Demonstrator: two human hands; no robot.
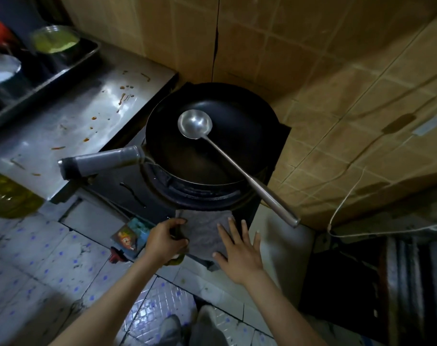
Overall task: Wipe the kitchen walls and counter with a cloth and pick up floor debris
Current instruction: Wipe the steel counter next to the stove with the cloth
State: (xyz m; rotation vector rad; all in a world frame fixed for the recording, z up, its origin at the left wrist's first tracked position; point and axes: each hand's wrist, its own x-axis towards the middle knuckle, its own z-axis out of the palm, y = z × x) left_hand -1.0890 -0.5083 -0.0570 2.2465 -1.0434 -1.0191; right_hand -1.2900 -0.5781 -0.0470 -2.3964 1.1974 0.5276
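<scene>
Both forearms reached forward over the tiled floor (50,265). At the stove's front edge, the left hand (166,242) pinched the left side of a grey cloth (202,233), while the right hand (240,250) lay flat on it with fingers spread. Just beyond sat a black wok (240,136) holding 1 steel ladle (195,124). Sauce spots marked the steel counter (70,121) to the left.

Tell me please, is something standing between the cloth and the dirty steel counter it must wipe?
Yes. The wok's handle juts out over the counter's near corner, between the stained area and the grey cloth, which hangs at the stove front under both hands.
</scene>
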